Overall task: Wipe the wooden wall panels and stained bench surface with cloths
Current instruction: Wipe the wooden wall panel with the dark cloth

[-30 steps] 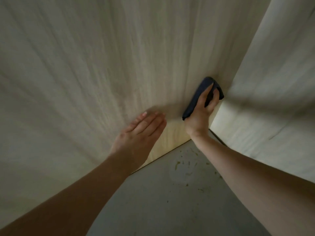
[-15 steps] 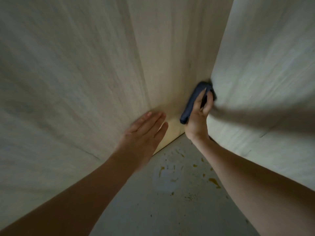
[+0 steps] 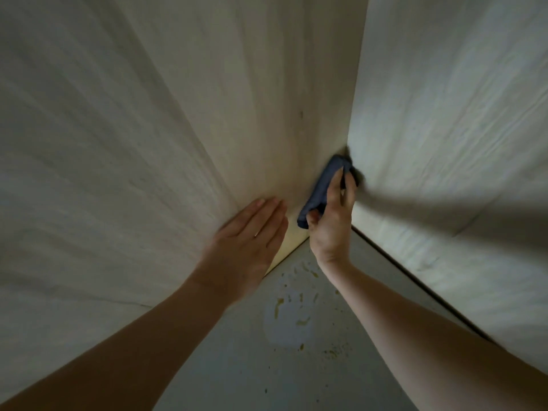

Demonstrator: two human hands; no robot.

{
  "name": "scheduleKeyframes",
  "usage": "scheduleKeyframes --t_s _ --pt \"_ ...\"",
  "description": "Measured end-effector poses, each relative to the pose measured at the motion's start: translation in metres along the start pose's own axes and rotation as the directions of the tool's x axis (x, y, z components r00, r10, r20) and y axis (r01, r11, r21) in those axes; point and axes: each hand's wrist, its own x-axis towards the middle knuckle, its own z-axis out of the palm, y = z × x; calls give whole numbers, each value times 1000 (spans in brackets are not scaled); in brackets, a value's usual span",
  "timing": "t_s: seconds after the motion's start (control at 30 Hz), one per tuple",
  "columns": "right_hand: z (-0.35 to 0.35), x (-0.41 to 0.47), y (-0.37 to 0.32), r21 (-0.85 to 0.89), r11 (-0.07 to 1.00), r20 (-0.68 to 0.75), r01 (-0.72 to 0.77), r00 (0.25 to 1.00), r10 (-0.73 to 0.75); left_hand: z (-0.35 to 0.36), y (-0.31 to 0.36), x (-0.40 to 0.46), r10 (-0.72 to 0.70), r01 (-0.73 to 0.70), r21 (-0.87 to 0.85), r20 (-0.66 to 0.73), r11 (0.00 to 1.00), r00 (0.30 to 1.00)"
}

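Wiping cloth [image 3: 321, 188] in right hand [image 3: 332, 223]

Left grip [image 3: 249, 232] flat, fingers straight; right grip [image 3: 332, 215] curled.

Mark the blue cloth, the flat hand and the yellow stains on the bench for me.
blue cloth [image 3: 321, 185]: head view, on its folded middle.
left hand [image 3: 247, 235]: head view, back of the hand, flat on the panel.
yellow stains [image 3: 278, 304]: head view, largest smear on the bench.
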Motion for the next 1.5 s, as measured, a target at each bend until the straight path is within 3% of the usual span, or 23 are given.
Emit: scheduleKeyframes --t_s 0.2,0.33,0.43,0.53,0.7,0.83,1.0,1.1,1.2,1.37,1.5 --pt "9 -3 25 -98 966 86 -238 965 247 6 9 5 15 -15 7 -2 1000 1000" --pt "9 -1 8 9 993 -43 -113 993 114 14 16 3 -4 4 -28 20 1000 1000" --pt "15 -2 12 3 996 -56 -94 994 94 20 20 -2 6 -3 -67 50 998 999" --pt "21 -2 29 -40 975 9 -217 976 217 26 25 -7 13 -1 -95 122 995 993" --pt "24 5 56 -125 896 157 -427 883 443 38 41 -18 8 23 -155 200 988 980" --pt "20 12 63 -115 870 191 -480 849 493 50 59 -38 -39 84 -204 215 975 976" --pt "27 6 54 -109 860 119 -498 853 509 67 81 -75 -147 289 -312 409 905 901" --pt "28 -13 50 -193 890 182 -414 876 447 84 89 -97 -198 425 -366 519 828 831" --pt "25 -12 51 -180 920 195 -347 905 379 95 98 -103 -172 481 -432 581 763 795" --pt "25 11 56 -167 887 56 -431 894 445 101 97 -98 -154 549 -515 622 658 768" --pt "44 -15 46 -120 883 88 -453 881 464 107 94 -98 -105 567 -553 653 610 750"
